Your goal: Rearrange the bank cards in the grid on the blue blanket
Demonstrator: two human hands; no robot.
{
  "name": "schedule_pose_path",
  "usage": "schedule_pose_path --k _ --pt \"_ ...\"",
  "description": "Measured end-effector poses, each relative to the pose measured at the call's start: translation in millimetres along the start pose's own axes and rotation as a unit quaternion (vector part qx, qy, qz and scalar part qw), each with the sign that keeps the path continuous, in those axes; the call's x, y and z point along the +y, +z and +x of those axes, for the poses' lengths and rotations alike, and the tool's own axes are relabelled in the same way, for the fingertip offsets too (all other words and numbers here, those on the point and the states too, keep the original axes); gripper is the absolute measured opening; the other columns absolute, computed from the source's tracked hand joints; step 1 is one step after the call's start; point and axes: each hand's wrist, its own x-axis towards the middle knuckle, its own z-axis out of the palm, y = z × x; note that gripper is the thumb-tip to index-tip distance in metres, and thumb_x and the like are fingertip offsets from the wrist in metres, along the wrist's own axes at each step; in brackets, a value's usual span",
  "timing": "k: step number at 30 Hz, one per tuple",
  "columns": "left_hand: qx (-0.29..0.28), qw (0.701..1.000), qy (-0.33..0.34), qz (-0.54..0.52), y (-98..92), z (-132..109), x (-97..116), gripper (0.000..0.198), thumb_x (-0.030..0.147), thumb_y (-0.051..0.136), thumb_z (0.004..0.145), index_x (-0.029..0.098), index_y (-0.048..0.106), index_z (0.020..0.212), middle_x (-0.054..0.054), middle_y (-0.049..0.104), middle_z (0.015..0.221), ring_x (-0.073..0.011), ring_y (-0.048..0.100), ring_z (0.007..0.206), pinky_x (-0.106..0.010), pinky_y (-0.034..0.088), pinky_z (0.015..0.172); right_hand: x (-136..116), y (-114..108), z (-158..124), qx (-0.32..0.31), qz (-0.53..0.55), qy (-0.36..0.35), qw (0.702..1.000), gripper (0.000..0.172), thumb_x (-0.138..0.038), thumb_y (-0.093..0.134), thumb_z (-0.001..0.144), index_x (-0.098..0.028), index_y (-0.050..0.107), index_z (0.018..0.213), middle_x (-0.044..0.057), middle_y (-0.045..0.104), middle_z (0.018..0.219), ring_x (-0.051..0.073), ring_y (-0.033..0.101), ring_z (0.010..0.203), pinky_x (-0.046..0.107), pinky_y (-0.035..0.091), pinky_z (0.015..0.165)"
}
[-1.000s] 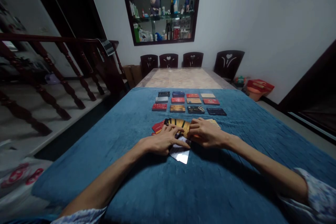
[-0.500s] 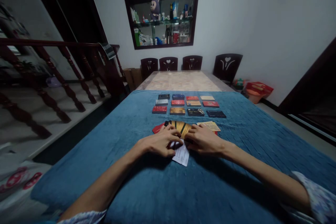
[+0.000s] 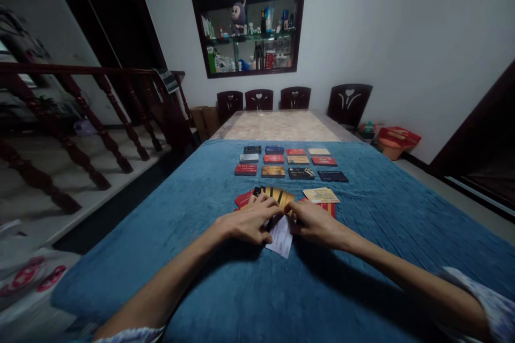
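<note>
Both hands work over a fanned bunch of cards at the near middle of the table. My left hand [image 3: 253,220] curls over the bunch from the left, its fingers closed on it. From the right, my right hand [image 3: 316,223] pinches at the lower right edge of the gold cards [image 3: 281,198]. White cards [image 3: 280,241] stick out toward me between the two hands. Red cards [image 3: 242,199] show beyond my left fingers. Cream cards [image 3: 322,195] lie past my right hand, partly over red-and-gold cards [image 3: 330,209]. My fingers hide the middle of the bunch.
Several small card stacks, among them a black stack [image 3: 301,173] and a dark blue one [image 3: 332,176], stand in rows farther back on the blue cloth [image 3: 193,198]. Dark chairs [image 3: 350,104] stand around the far end. A wooden railing [image 3: 96,118] runs along the left.
My right fingers have drawn into a pinch at the gold cards' edge, and more of the red-and-gold cards shows beside that hand. My left hand stays on the bunch.
</note>
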Motion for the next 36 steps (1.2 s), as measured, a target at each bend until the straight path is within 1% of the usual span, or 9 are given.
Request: schedule_pose_path --k 3,6,12,15,19,23,29,33,36 --pt "0.04 0.998 -0.021 -0.038 1.2 3 1 0.038 0.017 0.069 0.074 0.019 0.057 0.111 -0.007 0.056 0.11 -0.0262 0.045 0.109 -0.045 0.037 0.098 9 -2 10 0.003 0.087 0.002 0.996 0.037 -0.008 0.057 0.071 -0.017 0.069 0.105 0.004 0.071 0.082 0.017 0.06 0.073 0.025 0.035 0.061" --pt "0.101 0.992 -0.039 -0.062 2.4 6 0 0.026 0.011 0.059 0.08 0.019 0.059 0.104 -0.005 0.061 0.101 -0.0233 0.048 0.103 -0.039 0.039 0.093 10 -9 23 0.012 0.12 -0.008 0.993 0.026 -0.011 0.059 0.069 -0.018 0.073 0.09 0.001 0.069 0.076 0.016 0.058 0.069 0.024 0.034 0.059" --pt "0.208 0.971 -0.085 -0.083 2.2 10 -16 0.025 0.009 0.059 0.081 0.021 0.062 0.103 -0.002 0.067 0.092 -0.0204 0.057 0.092 -0.034 0.045 0.087 4 -19 60 0.082 0.144 -0.044 0.985 0.017 -0.009 0.059 0.069 -0.017 0.072 0.077 0.0 0.068 0.071 0.015 0.058 0.068 0.023 0.035 0.059" --pt "0.251 0.956 -0.12 -0.093 3.5 11 -25 0.02 0.009 0.059 0.081 0.021 0.064 0.097 -0.001 0.067 0.086 -0.0199 0.058 0.088 -0.032 0.046 0.084 6 -15 81 0.139 0.161 -0.099 0.972 0.021 -0.008 0.058 0.073 -0.017 0.074 0.083 0.002 0.071 0.078 0.016 0.061 0.074 0.023 0.04 0.065" --pt "0.286 0.939 -0.169 -0.084 8.1 12 -37 0.014 0.012 0.056 0.084 0.02 0.065 0.091 -0.002 0.067 0.083 -0.0199 0.059 0.087 -0.033 0.048 0.085 14 -4 94 0.168 0.145 -0.119 0.968 0.024 -0.009 0.059 0.078 -0.019 0.075 0.094 0.004 0.073 0.086 0.017 0.062 0.079 0.025 0.043 0.071" --pt "0.288 0.936 -0.192 -0.062 12.0 11 -47 0.014 0.014 0.052 0.086 0.02 0.065 0.09 -0.002 0.067 0.082 -0.0203 0.059 0.087 -0.035 0.048 0.087 15 2 77 0.175 0.076 -0.12 0.974 0.019 -0.025 0.062 0.087 -0.018 0.073 0.1 0.009 0.071 0.1 0.022 0.059 0.095 0.034 0.042 0.083" --pt "0.248 0.942 -0.226 0.015 13.7 8 -53 0.017 0.018 0.049 0.091 0.018 0.065 0.099 -0.006 0.068 0.087 -0.0237 0.058 0.09 -0.039 0.046 0.086 -9 2 49 0.084 -0.055 -0.101 0.99 0.039 -0.052 0.066 0.086 -0.02 0.07 0.109 0.014 0.064 0.116 0.03 0.049 0.107 0.039 0.038 0.083" --pt "0.206 0.945 -0.236 0.097 4.5 2 -56 0.02 0.03 0.054 0.092 0.018 0.068 0.102 -0.01 0.066 0.091 -0.0284 0.055 0.101 -0.044 0.044 0.09 -15 6 49 0.076 -0.086 -0.101 0.988 0.04 -0.049 0.068 0.086 -0.019 0.069 0.113 0.013 0.063 0.12 0.03 0.047 0.109 0.038 0.037 0.082" --pt "0.183 0.96 -0.189 0.095 -7.2 -6 -61 0.024 0.031 0.059 0.089 0.02 0.07 0.108 -0.01 0.065 0.103 -0.0277 0.051 0.108 -0.044 0.043 0.094 -12 9 51 0.078 -0.096 -0.109 0.986 0.034 -0.044 0.066 0.088 -0.02 0.07 0.112 0.012 0.063 0.119 0.029 0.047 0.109 0.037 0.035 0.081"
